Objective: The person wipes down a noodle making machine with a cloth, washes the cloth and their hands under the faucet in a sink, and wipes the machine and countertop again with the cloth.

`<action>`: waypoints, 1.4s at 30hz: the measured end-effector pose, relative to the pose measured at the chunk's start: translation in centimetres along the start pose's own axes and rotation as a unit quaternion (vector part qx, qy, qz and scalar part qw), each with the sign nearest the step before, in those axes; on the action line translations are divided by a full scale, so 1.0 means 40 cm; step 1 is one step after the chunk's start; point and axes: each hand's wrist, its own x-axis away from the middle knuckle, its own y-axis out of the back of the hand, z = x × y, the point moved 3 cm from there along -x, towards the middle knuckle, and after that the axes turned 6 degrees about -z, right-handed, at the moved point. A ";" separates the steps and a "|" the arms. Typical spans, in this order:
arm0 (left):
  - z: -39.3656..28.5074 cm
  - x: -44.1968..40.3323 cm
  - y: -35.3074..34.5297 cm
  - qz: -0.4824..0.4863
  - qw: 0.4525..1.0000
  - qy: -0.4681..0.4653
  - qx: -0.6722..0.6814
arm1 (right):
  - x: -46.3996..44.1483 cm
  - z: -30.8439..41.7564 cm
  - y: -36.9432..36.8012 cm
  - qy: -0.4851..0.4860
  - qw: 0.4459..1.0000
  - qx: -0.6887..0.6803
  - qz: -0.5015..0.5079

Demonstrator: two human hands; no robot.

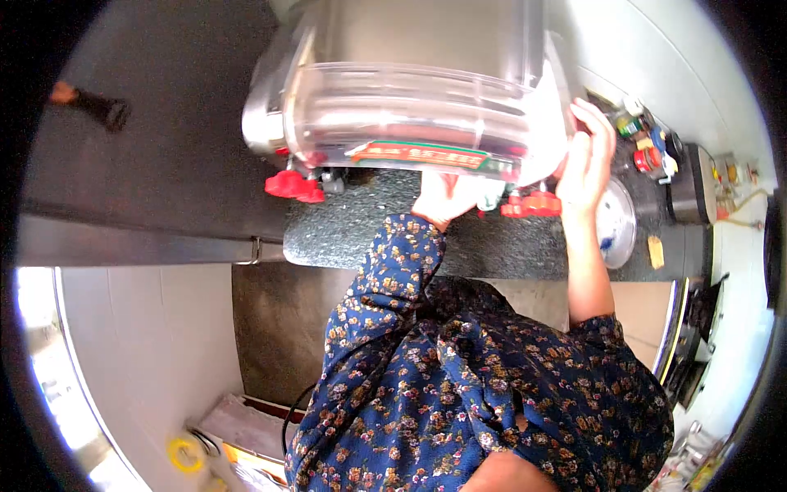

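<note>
A shiny steel dough-rolling machine (410, 111) with a clear curved front cover fills the top of the view. Its cover bears a red and green label strip (422, 154). Red knobs sit below it at the left (293, 186) and right (531, 204). My left hand (443, 195) reaches under the front of the machine, its fingers mostly hidden beneath. A pale greenish, blurred thing (492, 195) shows just beside it. My right hand (589, 160) lies along the machine's right side, fingers stretched upward against the pale side panel.
Under the machine is a dark speckled counter (336, 225). A round metal lid or tray (615, 221) rests to the right, with jars and bottles (648, 152) behind it and a black box (691, 184) alongside. A white wall (680, 49) bounds the right.
</note>
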 end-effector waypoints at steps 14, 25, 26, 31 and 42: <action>-0.209 0.180 -0.009 0.136 0.964 -0.229 -0.006 | 0.004 -0.003 0.013 -0.016 1.000 -0.008 0.015; -0.230 0.189 0.004 0.094 0.946 -0.310 0.016 | -0.002 0.010 0.036 -0.028 0.999 0.005 0.023; -0.205 0.192 -0.042 0.133 0.948 -0.288 -0.012 | 0.008 -0.003 0.025 -0.062 0.996 -0.063 -0.008; -0.048 0.130 -0.066 -0.014 0.978 -0.206 -0.026 | 0.002 0.026 0.022 -0.028 0.999 -0.018 -0.016; -0.051 0.098 -0.032 0.060 0.994 -0.018 -0.094 | 0.024 0.072 -0.017 -0.018 0.999 -0.036 -0.005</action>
